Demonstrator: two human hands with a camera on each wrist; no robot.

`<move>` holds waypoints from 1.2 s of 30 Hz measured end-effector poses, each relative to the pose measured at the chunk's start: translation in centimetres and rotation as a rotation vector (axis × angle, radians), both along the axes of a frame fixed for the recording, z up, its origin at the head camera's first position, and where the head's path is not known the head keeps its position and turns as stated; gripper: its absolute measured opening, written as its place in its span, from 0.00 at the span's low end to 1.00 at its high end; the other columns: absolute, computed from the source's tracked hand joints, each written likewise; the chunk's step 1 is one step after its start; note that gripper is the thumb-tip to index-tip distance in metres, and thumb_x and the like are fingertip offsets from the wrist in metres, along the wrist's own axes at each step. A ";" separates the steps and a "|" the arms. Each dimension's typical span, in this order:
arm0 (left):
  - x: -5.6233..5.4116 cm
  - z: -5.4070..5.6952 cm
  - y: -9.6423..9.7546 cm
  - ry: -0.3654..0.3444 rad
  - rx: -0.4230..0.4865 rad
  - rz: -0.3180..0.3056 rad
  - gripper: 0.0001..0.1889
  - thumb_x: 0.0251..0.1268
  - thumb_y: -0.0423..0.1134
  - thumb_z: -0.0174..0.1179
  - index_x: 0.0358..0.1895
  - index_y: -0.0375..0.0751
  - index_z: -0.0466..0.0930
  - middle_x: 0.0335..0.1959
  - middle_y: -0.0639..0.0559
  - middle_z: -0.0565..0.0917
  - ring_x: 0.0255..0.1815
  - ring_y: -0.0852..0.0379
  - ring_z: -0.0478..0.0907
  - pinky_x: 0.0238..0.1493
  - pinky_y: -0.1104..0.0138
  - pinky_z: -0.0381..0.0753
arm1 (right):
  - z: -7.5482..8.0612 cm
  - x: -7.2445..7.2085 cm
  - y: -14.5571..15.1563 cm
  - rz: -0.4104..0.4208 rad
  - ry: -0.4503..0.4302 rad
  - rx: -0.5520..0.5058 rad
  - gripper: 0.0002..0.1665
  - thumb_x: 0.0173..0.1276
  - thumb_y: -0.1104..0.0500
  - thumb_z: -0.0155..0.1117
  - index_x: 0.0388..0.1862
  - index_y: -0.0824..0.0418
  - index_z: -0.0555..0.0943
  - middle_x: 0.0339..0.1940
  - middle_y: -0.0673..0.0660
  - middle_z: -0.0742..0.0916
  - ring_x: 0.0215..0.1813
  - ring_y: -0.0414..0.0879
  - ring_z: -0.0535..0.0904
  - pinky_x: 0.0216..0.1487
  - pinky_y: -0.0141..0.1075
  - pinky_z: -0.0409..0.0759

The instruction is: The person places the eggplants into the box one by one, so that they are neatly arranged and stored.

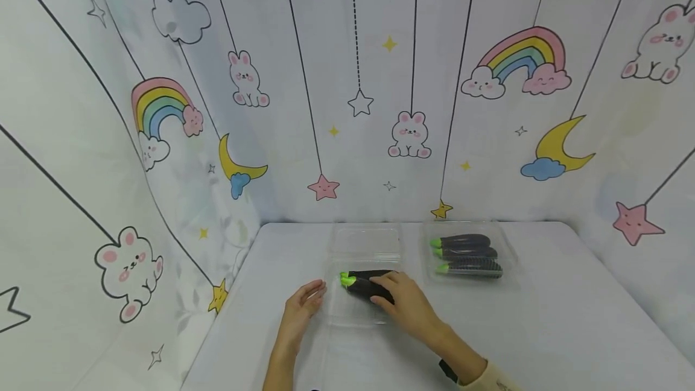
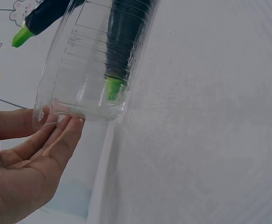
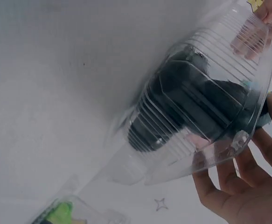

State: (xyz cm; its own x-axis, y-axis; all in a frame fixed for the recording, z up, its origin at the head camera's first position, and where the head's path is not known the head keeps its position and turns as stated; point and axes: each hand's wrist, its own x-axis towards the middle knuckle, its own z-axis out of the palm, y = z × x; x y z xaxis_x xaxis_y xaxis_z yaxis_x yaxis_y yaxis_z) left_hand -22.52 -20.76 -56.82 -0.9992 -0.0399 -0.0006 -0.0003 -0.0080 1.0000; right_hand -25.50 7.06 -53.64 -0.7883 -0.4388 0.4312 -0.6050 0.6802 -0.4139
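Note:
A clear plastic clamshell box lies opened on the table, its lid folded back behind it. Two dark eggplants with green stems are at it: a rear eggplant inside, and a front eggplant gripped by my right hand between thumb and fingers. In the left wrist view that gripped eggplant is raised over the rim, stem outward, while the other eggplant lies low behind the ribbed wall. My left hand touches the box's left end, fingers fairly straight.
At the right stands a second clear box with three eggplants in it. A white cloth covers the table. A curtain printed with bunnies, stars and rainbows rises behind and at both sides.

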 end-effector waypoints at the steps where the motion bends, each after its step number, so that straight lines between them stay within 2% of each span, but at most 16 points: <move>1: 0.0 0.0 0.0 -0.001 -0.002 0.002 0.24 0.79 0.28 0.54 0.74 0.29 0.68 0.73 0.33 0.73 0.75 0.39 0.70 0.68 0.65 0.79 | -0.1 0.1 0.0 0.009 -0.004 0.006 0.26 0.66 0.50 0.77 0.62 0.54 0.85 0.51 0.49 0.87 0.53 0.47 0.83 0.54 0.46 0.86; 6: -0.1 0.0 0.1 0.004 -0.004 0.007 0.24 0.78 0.28 0.54 0.74 0.28 0.68 0.73 0.34 0.74 0.75 0.39 0.71 0.69 0.65 0.78 | -0.5 0.3 -0.3 0.022 -0.042 0.030 0.26 0.64 0.49 0.78 0.61 0.52 0.86 0.51 0.49 0.89 0.53 0.49 0.85 0.53 0.50 0.85; 11: 0.0 0.0 0.1 0.010 -0.002 0.000 0.24 0.78 0.28 0.54 0.74 0.30 0.69 0.73 0.35 0.74 0.75 0.40 0.71 0.71 0.62 0.77 | -1.2 0.3 -0.7 0.008 -0.061 0.035 0.23 0.61 0.48 0.80 0.55 0.50 0.88 0.51 0.48 0.91 0.53 0.48 0.86 0.55 0.52 0.84; 16: -0.1 -0.1 0.2 0.013 0.001 -0.008 0.24 0.78 0.28 0.54 0.74 0.29 0.69 0.73 0.34 0.74 0.75 0.39 0.71 0.70 0.65 0.77 | -1.5 0.4 -1.0 -0.011 -0.083 0.032 0.22 0.60 0.48 0.81 0.53 0.49 0.89 0.50 0.47 0.91 0.52 0.46 0.86 0.55 0.51 0.84; 21: -0.2 -0.1 0.2 0.010 0.011 -0.014 0.24 0.78 0.27 0.54 0.73 0.29 0.69 0.73 0.33 0.74 0.75 0.40 0.71 0.69 0.67 0.77 | -1.7 0.2 -0.8 0.002 -0.106 0.033 0.15 0.61 0.55 0.81 0.48 0.50 0.91 0.48 0.45 0.91 0.52 0.46 0.86 0.55 0.47 0.86; 25: -0.3 0.0 0.1 0.009 0.008 -0.015 0.23 0.78 0.28 0.55 0.73 0.30 0.70 0.73 0.34 0.74 0.74 0.41 0.72 0.70 0.65 0.77 | -1.8 -0.1 -0.7 0.018 -0.119 0.048 0.11 0.63 0.59 0.79 0.44 0.50 0.92 0.47 0.45 0.90 0.51 0.46 0.85 0.53 0.46 0.87; 31: -0.2 0.1 0.1 0.006 0.008 -0.017 0.24 0.78 0.29 0.56 0.73 0.30 0.70 0.73 0.35 0.74 0.75 0.41 0.72 0.71 0.63 0.77 | -1.6 -0.3 -0.5 0.032 -0.139 0.041 0.10 0.64 0.59 0.78 0.45 0.50 0.92 0.48 0.45 0.90 0.50 0.45 0.85 0.49 0.42 0.87; 36: -0.1 -0.1 0.1 0.008 0.004 -0.021 0.24 0.79 0.30 0.55 0.74 0.29 0.69 0.73 0.34 0.74 0.75 0.40 0.71 0.70 0.65 0.77 | -1.6 -0.4 0.0 0.047 -0.170 0.019 0.10 0.65 0.58 0.78 0.45 0.50 0.91 0.47 0.42 0.90 0.52 0.44 0.85 0.53 0.46 0.86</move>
